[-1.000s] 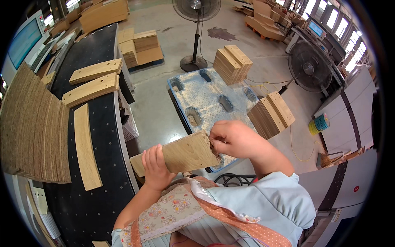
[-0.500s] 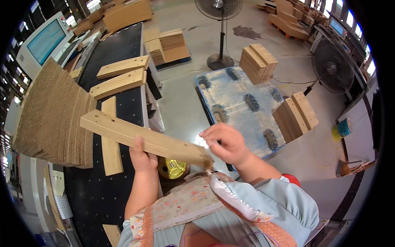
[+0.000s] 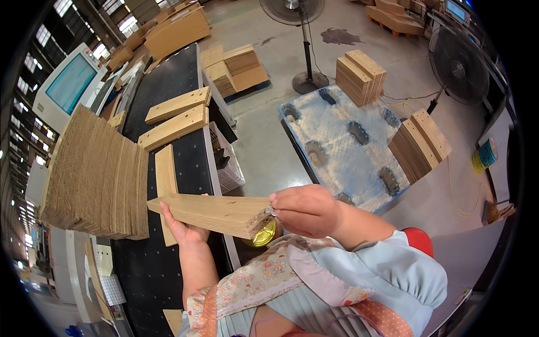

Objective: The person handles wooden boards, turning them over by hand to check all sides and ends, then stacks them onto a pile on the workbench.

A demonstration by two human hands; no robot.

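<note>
Head view shows me the wooden board (image 3: 219, 212) above the edge of the worktop (image 3: 140, 261), its left part grasped by the left hand (image 3: 190, 230), its right end at the curled right hand (image 3: 309, 210), whose hold I cannot tell.

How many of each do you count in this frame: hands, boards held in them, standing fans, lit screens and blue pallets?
Hands: 2
Held board: 1
Fans: 2
Screens: 2
Blue pallet: 1
Total: 8
</note>
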